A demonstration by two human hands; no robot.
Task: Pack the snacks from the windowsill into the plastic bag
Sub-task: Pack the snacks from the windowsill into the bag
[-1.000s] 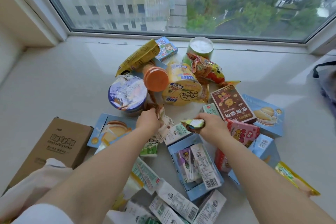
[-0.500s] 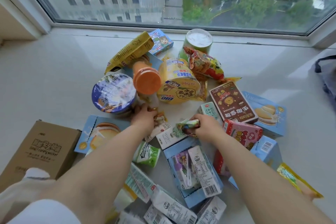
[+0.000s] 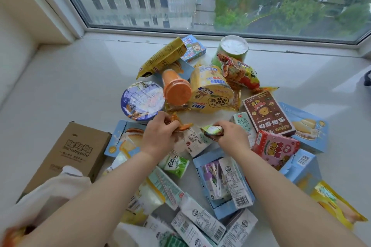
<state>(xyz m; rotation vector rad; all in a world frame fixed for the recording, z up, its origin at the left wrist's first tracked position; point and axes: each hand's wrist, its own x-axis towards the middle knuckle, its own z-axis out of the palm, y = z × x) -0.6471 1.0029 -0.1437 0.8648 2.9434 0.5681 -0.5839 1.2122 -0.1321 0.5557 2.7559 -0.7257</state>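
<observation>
Since the frame 1 second back, my view is sitting closer over the pile and my left hand [image 3: 159, 135] is now lifting a small orange wrapper [image 3: 179, 124] off the heap, where before it was only reaching in under the orange-lidded bottle [image 3: 176, 91]. My right hand [image 3: 230, 136] is still clamped on the same small green and white packet [image 3: 212, 129], fingers curled tight around it. So I am holding 2 small snacks, 1 per hand, and neither is going into the bag yet.

The plastic bag [image 3: 50, 192] is lying at the lower left beside the brown cardboard box [image 3: 72, 152], pale and crumpled (I cannot tell whether its mouth is open). I judge the packing to be barely started, because almost everything is still spread across the smooth, glossy windowsill [image 3: 80, 78].

The materials are mixing badly for stacking: the round noodle cup with the blue foil lid [image 3: 142, 100] and the green cup [image 3: 232, 48] are rigid, the yellow biscuit pack [image 3: 210, 90] and red crinkly bag [image 3: 241, 72] are soft film, and the milk cartons [image 3: 200, 224] and pale blue boxes [image 3: 307, 126] are flat-sided card. I am thinking the boxes should be going in first as a base.
</observation>
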